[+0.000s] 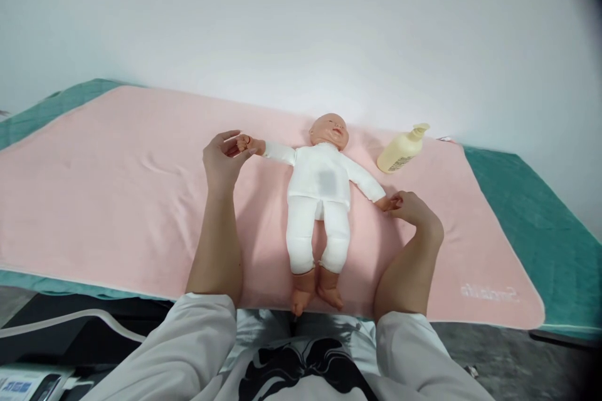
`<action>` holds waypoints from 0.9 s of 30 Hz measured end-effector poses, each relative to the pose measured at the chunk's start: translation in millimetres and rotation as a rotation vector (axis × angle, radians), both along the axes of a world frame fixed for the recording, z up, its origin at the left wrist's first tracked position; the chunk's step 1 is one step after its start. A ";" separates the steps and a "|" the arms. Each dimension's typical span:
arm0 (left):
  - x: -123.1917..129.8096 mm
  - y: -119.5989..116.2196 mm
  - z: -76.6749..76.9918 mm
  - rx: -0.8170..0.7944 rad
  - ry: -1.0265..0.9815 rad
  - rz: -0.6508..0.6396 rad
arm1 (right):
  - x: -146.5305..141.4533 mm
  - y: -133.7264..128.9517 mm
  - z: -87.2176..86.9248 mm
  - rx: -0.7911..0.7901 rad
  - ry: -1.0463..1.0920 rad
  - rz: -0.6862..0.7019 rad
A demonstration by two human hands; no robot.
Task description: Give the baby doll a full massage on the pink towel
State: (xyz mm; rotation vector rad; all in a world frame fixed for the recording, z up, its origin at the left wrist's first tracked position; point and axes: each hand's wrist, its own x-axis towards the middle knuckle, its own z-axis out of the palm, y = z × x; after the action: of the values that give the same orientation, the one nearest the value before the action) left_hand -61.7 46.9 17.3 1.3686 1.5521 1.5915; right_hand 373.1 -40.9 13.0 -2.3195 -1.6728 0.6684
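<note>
A baby doll [313,178] with a white cloth body lies on its back on a pink mat [141,200], its head toward the wall and its feet at the near edge. Both its arms are spread out sideways. My left hand [224,158] is closed on the doll's hand at the left, fingers above and thumb below. On the other side, my right hand [414,210] grips the doll's other hand, lower down and close to the mat; its fingertips are partly hidden. A grey patch shows on the doll's chest.
A pale yellow pump bottle [399,151] stands right of the doll's head. Green cloth [531,200] shows under the mat at both ends. The white wall [301,25] rises behind. A white cable [70,316] and a box [32,382] are at the lower left.
</note>
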 end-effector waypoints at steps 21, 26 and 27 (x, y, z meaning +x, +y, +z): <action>79.1 -21.0 -7.0 0.410 0.469 -0.421 | -99.9 5.4 18.1 0.750 0.325 0.432; 87.8 -18.9 -12.0 0.450 0.685 -0.590 | -112.5 11.4 6.6 0.650 0.380 0.701; 88.2 -18.2 -12.6 0.449 0.719 -0.605 | -113.4 12.6 4.2 0.643 0.404 0.719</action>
State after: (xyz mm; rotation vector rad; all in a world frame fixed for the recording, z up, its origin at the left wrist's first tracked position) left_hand 26.4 28.7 4.7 2.5629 0.9369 1.1394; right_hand 259.7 -28.3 17.1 -1.0587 -2.0882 0.5375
